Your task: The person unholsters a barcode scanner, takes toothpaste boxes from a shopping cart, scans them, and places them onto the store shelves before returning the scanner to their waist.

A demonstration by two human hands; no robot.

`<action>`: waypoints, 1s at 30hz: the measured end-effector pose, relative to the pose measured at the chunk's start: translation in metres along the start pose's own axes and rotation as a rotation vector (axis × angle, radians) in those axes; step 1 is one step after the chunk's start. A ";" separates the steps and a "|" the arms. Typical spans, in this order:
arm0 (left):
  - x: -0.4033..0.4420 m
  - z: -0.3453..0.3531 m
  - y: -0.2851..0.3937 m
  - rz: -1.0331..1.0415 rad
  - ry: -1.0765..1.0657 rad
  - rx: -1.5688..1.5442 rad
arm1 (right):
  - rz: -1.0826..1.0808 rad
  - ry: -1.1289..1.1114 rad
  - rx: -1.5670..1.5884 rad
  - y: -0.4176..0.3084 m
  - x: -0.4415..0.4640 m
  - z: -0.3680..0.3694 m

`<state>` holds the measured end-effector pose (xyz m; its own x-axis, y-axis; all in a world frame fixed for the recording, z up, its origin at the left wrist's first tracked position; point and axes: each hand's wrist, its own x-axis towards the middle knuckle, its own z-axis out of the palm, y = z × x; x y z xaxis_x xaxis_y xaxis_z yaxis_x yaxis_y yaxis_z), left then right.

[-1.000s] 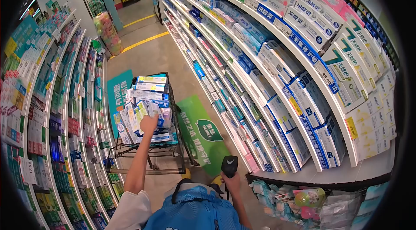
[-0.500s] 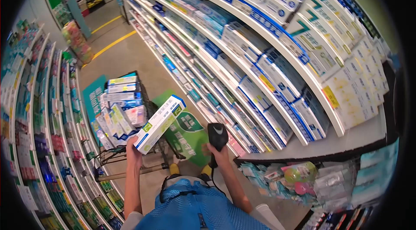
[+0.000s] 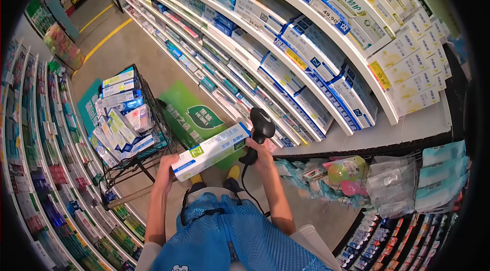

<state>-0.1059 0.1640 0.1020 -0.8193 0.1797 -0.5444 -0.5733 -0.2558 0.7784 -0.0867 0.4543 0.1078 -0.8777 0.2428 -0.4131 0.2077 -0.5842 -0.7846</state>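
My left hand [image 3: 165,170] is closed around the left end of a long white toothpaste box [image 3: 212,152] with green and blue print. The box lies slanted in front of my body, its right end raised. A black handheld barcode scanner [image 3: 263,126] stands head up in my right hand [image 3: 262,154], whose fingers wrap its handle. A cable [image 3: 246,184] runs down from the handle. The box's far end meets or overlaps my right fingers beside the scanner; whether they grip it too cannot be told.
A black wire shopping cart [image 3: 159,122] filled with similar boxes [image 3: 121,129] stands ahead on the left. Long shelves of boxed goods [image 3: 286,41] curve along the right, and another packed shelf [image 3: 56,179] lines the left. Hanging packets [image 3: 390,181] are at the lower right.
The toothpaste box has come lower and rightward, now tilted flatter, with its far end at my right hand. The scanner has risen a little. The view has shifted, so the cart appears further left.
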 end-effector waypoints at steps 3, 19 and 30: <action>0.001 -0.007 -0.002 -0.146 0.001 -0.105 | -0.028 -0.016 -0.066 -0.009 -0.008 0.005; 0.014 0.025 0.081 -0.028 -0.770 0.540 | -0.064 -0.021 -0.356 -0.023 -0.007 0.002; 0.038 0.023 -0.005 -0.457 -0.462 0.222 | 0.013 0.013 -0.194 -0.020 -0.015 -0.022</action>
<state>-0.1341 0.1940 0.0851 -0.3823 0.6224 -0.6830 -0.8073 0.1346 0.5745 -0.0683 0.4790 0.1197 -0.8691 0.2470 -0.4286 0.2992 -0.4274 -0.8531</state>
